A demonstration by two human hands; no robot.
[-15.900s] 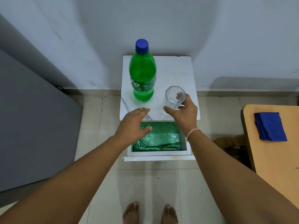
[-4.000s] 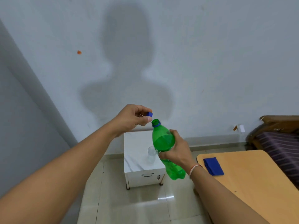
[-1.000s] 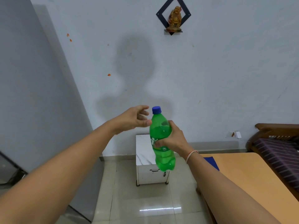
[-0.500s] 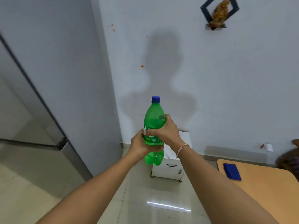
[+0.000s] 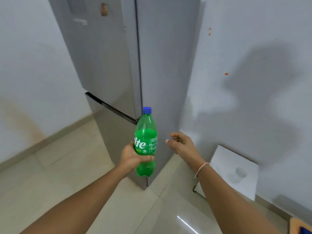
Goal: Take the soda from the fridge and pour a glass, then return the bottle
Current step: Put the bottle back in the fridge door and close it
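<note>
Green translucent plastic, ribbed at its lobed base and capped in blue, the soda bottle (image 5: 146, 142) stands upright in the air in front of the tall grey two-door fridge (image 5: 109, 65), whose doors look closed. It is roughly two-thirds full, so I judge it moderately heavy, sloshing when swung, with walls that give a little under a squeeze; if cold it may be slick. The waist just under the label is the sensible place to hold it, and that is where the left hand (image 5: 132, 157) has it: thumb across the near face, the other fingers curled round the far side, the base hanging clear below the palm. To the right, the right hand (image 5: 181, 143) is near the bottle but apart from it, fingers loosely spread and holding nothing. Far right, the clear drinking glass (image 5: 239, 173) sits on the white marble-topped side table (image 5: 224, 159) against the wall; its fill level is too faint to tell.
</note>
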